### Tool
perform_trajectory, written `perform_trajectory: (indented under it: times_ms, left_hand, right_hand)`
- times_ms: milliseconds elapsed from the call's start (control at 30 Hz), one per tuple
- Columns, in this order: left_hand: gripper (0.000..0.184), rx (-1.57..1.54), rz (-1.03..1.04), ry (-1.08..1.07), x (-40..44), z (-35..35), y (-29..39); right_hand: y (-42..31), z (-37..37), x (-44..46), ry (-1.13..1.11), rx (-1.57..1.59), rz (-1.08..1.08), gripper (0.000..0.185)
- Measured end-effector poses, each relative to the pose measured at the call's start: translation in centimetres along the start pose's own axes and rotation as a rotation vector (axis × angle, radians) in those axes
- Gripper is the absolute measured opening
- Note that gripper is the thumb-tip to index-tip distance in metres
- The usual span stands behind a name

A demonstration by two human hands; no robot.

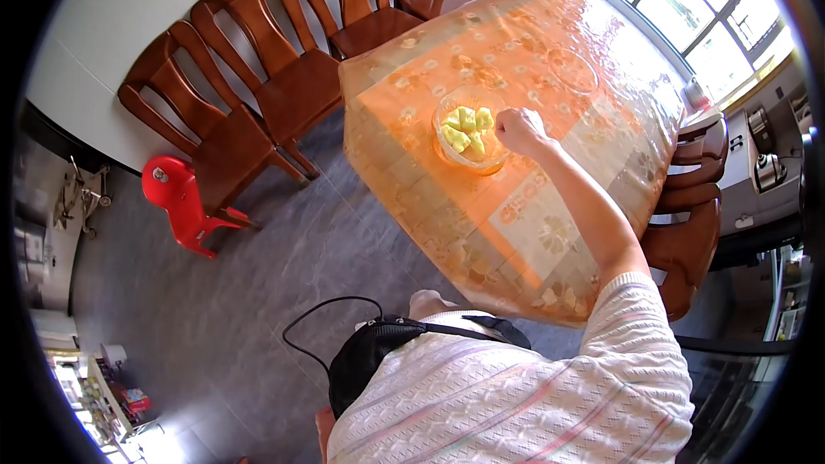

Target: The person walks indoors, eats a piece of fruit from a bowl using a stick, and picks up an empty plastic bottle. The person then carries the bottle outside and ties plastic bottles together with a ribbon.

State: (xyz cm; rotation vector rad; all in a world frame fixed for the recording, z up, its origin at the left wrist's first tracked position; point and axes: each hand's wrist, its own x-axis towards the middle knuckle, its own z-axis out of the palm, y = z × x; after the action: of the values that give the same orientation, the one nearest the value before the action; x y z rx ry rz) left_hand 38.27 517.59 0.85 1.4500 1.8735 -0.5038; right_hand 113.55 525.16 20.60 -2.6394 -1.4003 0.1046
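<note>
My right hand (pixel 521 131) is closed at the right rim of a clear bowl (pixel 449 157), its fingers appearing to pinch the edge. The fingertips are partly hidden. Inside the bowl lie several pale yellow-green chunks (pixel 465 127) that look like cut fruit. The bowl stands on a table (pixel 412 133) with an orange flowered cloth under a clear plastic cover. My right arm reaches forward across the table from the lower right. My left hand does not show.
Brown wooden chairs (pixel 288 90) line the wall at the left, with more chairs (pixel 687 236) along the table's right side. A small red plastic chair (pixel 178 202) stands on the grey floor. A black bag (pixel 365 357) with a looped cord hangs at my waist.
</note>
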Motion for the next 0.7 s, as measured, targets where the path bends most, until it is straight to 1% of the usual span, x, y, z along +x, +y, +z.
perform_trajectory:
  times_ms: [133, 233, 367, 400, 433, 467, 500, 533, 567, 600, 633, 667, 700]
  left_hand:
    - [0.013, 0.004, -0.005, -0.013, -0.1, 0.4, 0.0]
    - [0.012, 0.004, -0.001, -0.023, -0.4, 0.3, -0.6]
    - [0.010, 0.047, 0.045, -0.053, -0.9, 0.3, -1.5]
    - [0.009, 0.106, 0.095, -0.073, -1.0, 0.0, -1.7]
    - [0.009, 0.251, 0.200, -0.102, -1.1, -0.1, -2.0]
    - [0.008, 0.414, 0.315, -0.130, -1.2, 0.0, -2.5]
    - [0.008, 0.527, 0.376, -0.142, -1.2, 0.2, -2.6]
    - [0.006, 0.663, 0.468, -0.202, -0.4, 1.1, -3.7]
    - [0.007, 0.637, 0.386, -0.176, -0.9, 1.7, -3.8]
    - [0.010, 0.603, 0.342, -0.197, 0.0, 2.3, -4.2]
    - [0.013, 0.580, 0.328, -0.217, 1.6, 2.5, -4.6]
    - [0.015, 0.601, 0.339, -0.224, 2.8, 1.6, -4.8]
    - [0.017, 0.593, 0.332, -0.225, 2.9, 1.9, -4.9]
  right_hand:
    - [-0.8, 0.1, 0.3, -0.079, -0.096, 0.013, 0.008]
    - [-1.0, 0.4, 0.6, -0.096, -0.111, -0.005, 0.010]
    - [-0.7, 2.2, 2.0, -0.143, -0.227, 0.076, 0.016]
    - [-1.3, 1.5, 1.7, -0.218, -0.233, 0.149, 0.017]
    - [-1.4, 1.6, 1.5, -0.133, -0.141, 0.182, 0.017]
    - [-0.2, 2.5, 0.9, -0.068, -0.112, 0.153, 0.017]
    - [-0.6, 2.2, 0.1, 0.043, -0.049, 0.068, 0.016]
    - [1.2, 3.2, 0.1, 0.051, 0.006, 0.014, 0.016]
    - [2.3, 2.7, 0.0, -0.124, -0.054, 0.007, 0.016]
    - [10.3, 6.5, 0.2, 0.008, -0.065, -0.211, 0.018]
    - [11.1, 5.1, 0.1, 0.004, -0.031, -0.157, 0.020]
    - [12.6, 4.2, -0.9, 0.050, 0.035, -0.104, 0.023]
    - [13.4, 3.8, 0.1, 0.113, 0.118, -0.090, 0.026]
